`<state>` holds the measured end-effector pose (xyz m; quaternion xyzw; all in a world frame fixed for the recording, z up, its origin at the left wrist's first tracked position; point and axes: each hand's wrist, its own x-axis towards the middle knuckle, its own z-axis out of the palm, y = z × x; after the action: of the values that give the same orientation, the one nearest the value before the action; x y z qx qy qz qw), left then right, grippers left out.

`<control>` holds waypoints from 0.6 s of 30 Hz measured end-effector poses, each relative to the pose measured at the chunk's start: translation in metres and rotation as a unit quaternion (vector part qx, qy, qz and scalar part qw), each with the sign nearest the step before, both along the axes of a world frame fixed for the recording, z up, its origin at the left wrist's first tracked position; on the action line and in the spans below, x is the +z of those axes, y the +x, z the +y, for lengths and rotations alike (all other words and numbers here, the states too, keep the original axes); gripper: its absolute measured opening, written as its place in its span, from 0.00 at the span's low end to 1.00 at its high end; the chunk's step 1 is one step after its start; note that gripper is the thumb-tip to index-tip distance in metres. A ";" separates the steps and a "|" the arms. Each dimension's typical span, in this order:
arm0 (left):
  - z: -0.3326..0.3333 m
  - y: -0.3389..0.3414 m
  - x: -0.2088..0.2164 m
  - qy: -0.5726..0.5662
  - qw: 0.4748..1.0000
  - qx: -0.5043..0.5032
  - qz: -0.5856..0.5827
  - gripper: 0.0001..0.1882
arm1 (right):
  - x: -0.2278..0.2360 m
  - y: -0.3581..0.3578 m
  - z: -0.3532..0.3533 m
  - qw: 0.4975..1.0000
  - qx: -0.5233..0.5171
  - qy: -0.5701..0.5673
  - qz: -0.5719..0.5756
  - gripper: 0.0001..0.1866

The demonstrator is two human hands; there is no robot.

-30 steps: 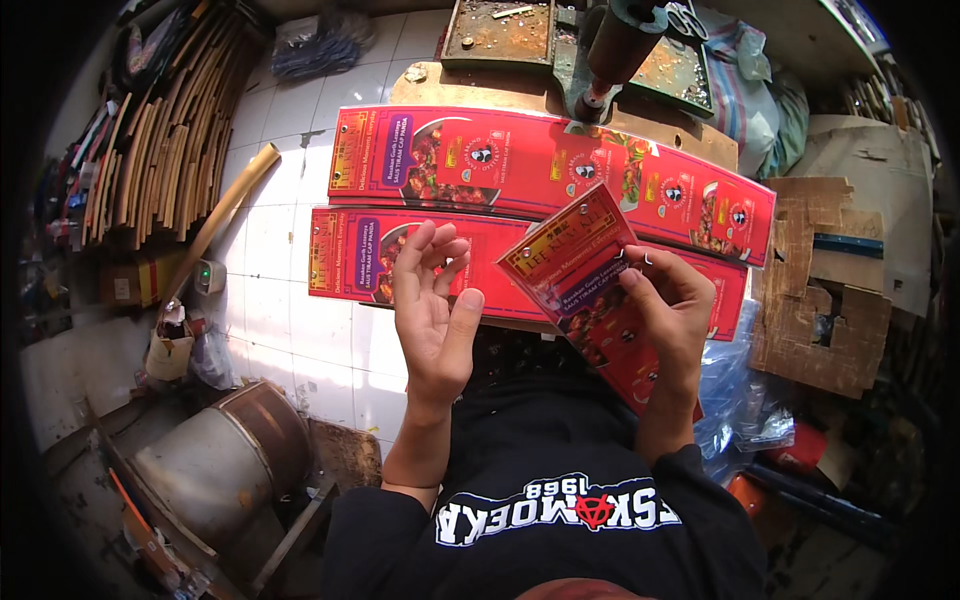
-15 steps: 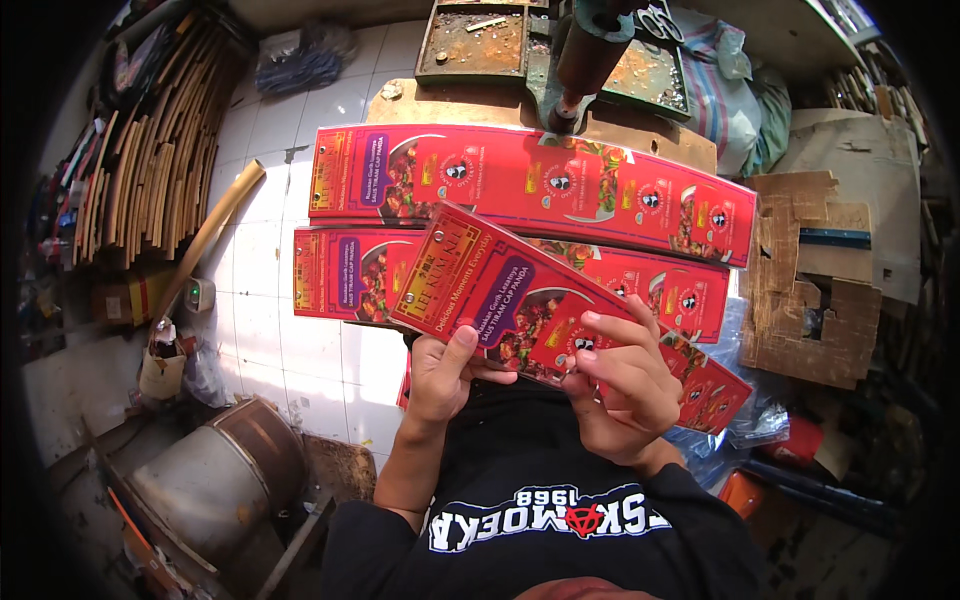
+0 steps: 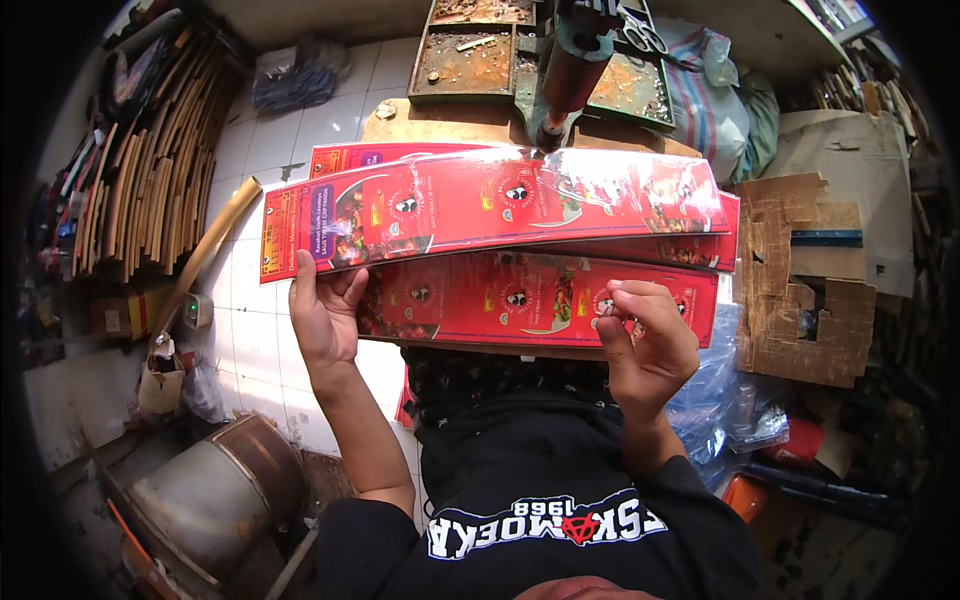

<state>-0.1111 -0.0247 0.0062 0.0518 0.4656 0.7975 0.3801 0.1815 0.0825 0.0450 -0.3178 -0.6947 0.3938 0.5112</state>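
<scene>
Since half a second ago the red sheet (image 3: 490,205) has swung from a slant across the lap to lie level and stretched wide, lifted over the far part of the stack (image 3: 540,300). A second ago it was still a narrow folded piece in the right hand; now I see it fully opened out into one long flat printed strip, bowed slightly upward in the middle.

My left hand (image 3: 325,320) has hold of the sheet at its left end: thumb and fingers come up from below and pinch the lower left corner, so that grip is closed on the sheet. My right hand (image 3: 645,345) has let go of it. It hovers near the right end of the stack's near edge, fingers curled in loosely toward the thumb; whether anything small sits between them I cannot tell.

The stack of like red sheets lies flat on the wooden board (image 3: 430,120) in front of me, and the held sheet hangs just above it, covering the far row. I judge that the unfolding is finished and the sheet is being lined up with those already laid down, with only the left end controlled, so the right end could sag or drift.

Beyond the board stands a rusty press (image 3: 560,70) at the far edge.
</scene>
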 end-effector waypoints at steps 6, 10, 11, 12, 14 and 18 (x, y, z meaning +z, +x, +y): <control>0.019 0.008 0.004 -0.021 0.996 0.057 0.064 0.21 | -0.010 0.003 0.059 0.993 -0.026 -0.082 -0.075 0.11; 0.021 0.008 -0.009 -0.089 0.981 0.059 0.159 0.25 | -0.027 -0.008 0.108 0.970 -0.010 0.113 -0.215 0.09; 0.021 0.007 -0.009 -0.107 0.977 0.053 0.175 0.26 | -0.035 -0.009 0.115 0.963 -0.014 0.127 -0.238 0.09; 0.022 0.009 -0.008 -0.119 0.976 0.056 0.174 0.25 | -0.044 -0.009 0.121 0.955 -0.017 0.141 -0.260 0.09; 0.025 0.010 -0.009 -0.136 0.972 0.050 0.186 0.26 | -0.058 -0.006 0.125 0.946 -0.019 0.134 -0.294 0.10; 0.030 0.011 -0.011 -0.191 0.958 0.047 0.209 0.27 | -0.065 0.001 0.120 0.932 -0.049 0.153 -0.324 0.09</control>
<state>-0.0999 0.0052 -0.0049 0.1219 0.6801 0.6820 0.2397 0.1821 0.2028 -0.0202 -0.3795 -0.8582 0.1326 0.3192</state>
